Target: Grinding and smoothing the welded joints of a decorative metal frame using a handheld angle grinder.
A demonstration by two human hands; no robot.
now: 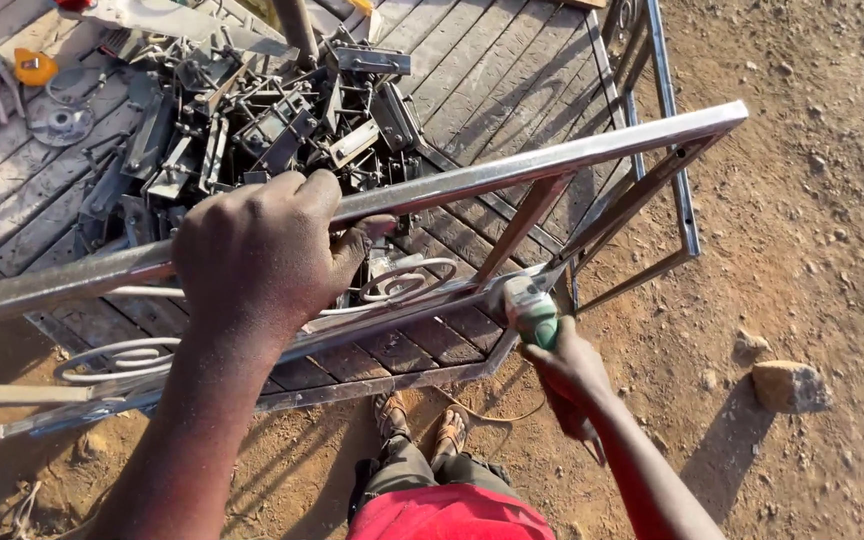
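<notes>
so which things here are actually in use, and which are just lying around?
In use:
left hand gripping the metal frame
right hand holding the green grinder

Lying about:
pile of metal brackets
pliers
grinding disc
stone

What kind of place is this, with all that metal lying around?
Probably an outdoor metal workshop. The left hand grips a steel frame, the right hand holds a green grinder, and cut metal pieces are heaped on a wooden platform beside bare dirt ground.

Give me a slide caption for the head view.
Left hand grips a metal frame while right hand holds a green angle grinder against it.
</notes>
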